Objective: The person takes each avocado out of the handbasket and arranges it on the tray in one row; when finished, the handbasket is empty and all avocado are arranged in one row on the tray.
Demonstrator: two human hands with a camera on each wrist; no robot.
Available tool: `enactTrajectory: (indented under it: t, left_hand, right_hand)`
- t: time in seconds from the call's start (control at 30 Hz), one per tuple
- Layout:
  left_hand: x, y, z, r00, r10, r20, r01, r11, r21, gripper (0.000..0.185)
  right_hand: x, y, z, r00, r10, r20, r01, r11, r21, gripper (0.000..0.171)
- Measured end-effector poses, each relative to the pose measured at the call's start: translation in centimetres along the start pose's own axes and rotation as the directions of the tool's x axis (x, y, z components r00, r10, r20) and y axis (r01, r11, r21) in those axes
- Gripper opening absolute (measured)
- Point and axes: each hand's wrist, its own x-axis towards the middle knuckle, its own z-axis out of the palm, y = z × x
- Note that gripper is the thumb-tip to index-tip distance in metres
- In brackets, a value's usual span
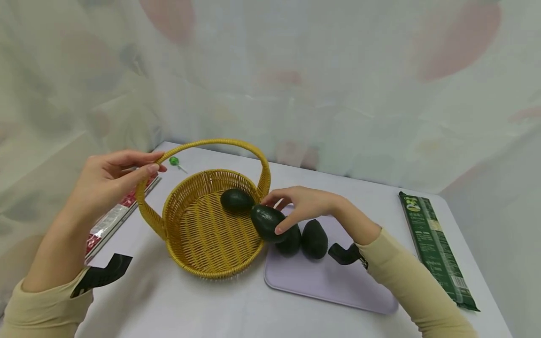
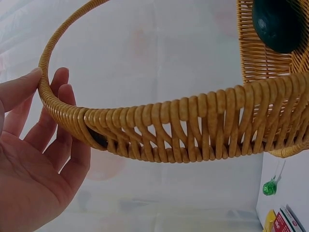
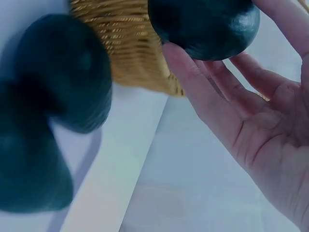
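Observation:
My left hand [image 1: 112, 176] pinches the handle of a yellow wicker basket [image 1: 211, 272] between thumb and fingers, on the handle's left side. Inside the basket, against its right wall, lies one dark green avocado [image 1: 236, 201]. My right hand [image 1: 306, 204] grips a second avocado [image 1: 267, 223] at the basket's right rim; the right wrist view shows fingers and thumb around it. Two more avocados [image 1: 314, 239] sit on a pale purple tray [image 1: 334, 286] below and right of that hand, one partly hidden behind the held avocado.
On the left lies a red and silver package [image 1: 112, 220], partly behind my left arm. A green lollipop [image 1: 174, 161] rests behind the basket. At the table's right side is a long green packet [image 1: 437, 249]. A patterned curtain hangs behind the table.

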Motion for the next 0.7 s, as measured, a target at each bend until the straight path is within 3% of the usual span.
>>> enactTrajectory:
  t: [0.27,0.7]
  left_hand:
    - [-0.1,0.0,-0.1,1.0,0.016,-0.005,-0.016,1.0,0.018,0.028]
    - [0.1,-0.3,0.1,0.999,0.046,-0.005,-0.046,0.999,-0.01,0.026]
  right_hand:
    - [-2.6,1.6,-0.3,0.997,0.071,-0.038,-0.07,0.997,0.031,0.059]
    - [-6.9,4.4,-0.1,0.986,0.114,-0.121,-0.105,0.991,0.079,0.059]
